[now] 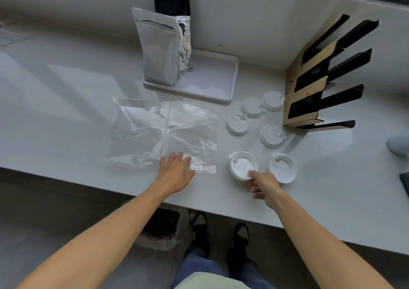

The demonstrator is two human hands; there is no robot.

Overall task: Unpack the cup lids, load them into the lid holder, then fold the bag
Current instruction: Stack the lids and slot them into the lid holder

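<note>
A clear plastic bag [163, 131] lies flat on the white counter. My left hand [177, 173] rests on its near edge with fingers spread. Several white cup lids lie to the right of the bag. My right hand [262, 183] pinches the near rim of an upturned lid [241, 163]. Beside it lies another upturned lid [284, 169]. Farther back, several lids lie dome side up, one of them [271, 136] close to the holder. The cardboard lid holder [309, 89] with black slots stands at the right; I see no lids in it.
A white tray [221, 83] behind the bag carries a silver foil pouch [159, 52]. The counter's front edge runs just below my hands. A bin with a liner [161, 229] stands on the floor beneath. A dark object [405, 182] lies at the far right edge.
</note>
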